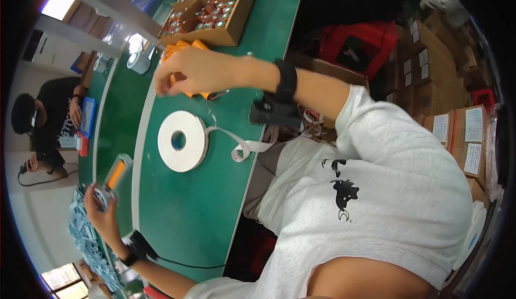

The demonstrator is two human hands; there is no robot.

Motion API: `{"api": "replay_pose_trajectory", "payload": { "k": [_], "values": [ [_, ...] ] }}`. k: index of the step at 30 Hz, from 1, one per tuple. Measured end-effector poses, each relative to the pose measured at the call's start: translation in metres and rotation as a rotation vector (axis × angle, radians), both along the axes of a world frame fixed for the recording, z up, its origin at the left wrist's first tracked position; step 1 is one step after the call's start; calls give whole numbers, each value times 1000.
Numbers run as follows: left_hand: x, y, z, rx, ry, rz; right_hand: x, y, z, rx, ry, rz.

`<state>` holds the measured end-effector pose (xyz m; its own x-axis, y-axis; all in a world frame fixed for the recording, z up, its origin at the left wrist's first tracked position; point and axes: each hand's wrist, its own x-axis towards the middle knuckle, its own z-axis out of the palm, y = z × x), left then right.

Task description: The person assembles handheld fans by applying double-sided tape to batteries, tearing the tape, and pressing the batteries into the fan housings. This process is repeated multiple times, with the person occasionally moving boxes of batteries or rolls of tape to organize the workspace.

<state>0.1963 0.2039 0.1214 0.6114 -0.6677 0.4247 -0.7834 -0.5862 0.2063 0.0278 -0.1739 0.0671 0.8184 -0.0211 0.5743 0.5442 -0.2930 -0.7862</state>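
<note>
My left hand, at the lower left, is closed around the round metallic end of a clear-and-grey cylinder with an orange strip. The cylinder sticks up from my fingers above the bench. At the top, my right hand hangs over a group of orange-wrapped cylinders, its fingers curved and apart; I make out nothing held between them. Some of those cylinders are hidden under it. Below that hand lies a large white tape roll with a blue core, its loose strip curling toward my body.
A divided cardboard box of orange cylinders stands at the far end of the green bench. A black device with a cable lies near my left wrist. Light-blue pieces are heaped beyond it. Across the bench, a person works beside a blue tray.
</note>
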Motion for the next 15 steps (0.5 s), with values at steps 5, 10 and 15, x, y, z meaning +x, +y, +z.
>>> {"api": "replay_pose_trajectory", "payload": {
  "k": [5, 10, 15],
  "values": [
    [142, -24, -55, -140, -69, 113, 23, -34, -49, -1146, -165, -41],
    [172, -37, -108, 89, 282, 276, 29, -27, -61, -857, -593, -16],
    [3, -145, -74, 150, 71, -117, -24, -49, -44, 20, 157, 172]
  ]
}}
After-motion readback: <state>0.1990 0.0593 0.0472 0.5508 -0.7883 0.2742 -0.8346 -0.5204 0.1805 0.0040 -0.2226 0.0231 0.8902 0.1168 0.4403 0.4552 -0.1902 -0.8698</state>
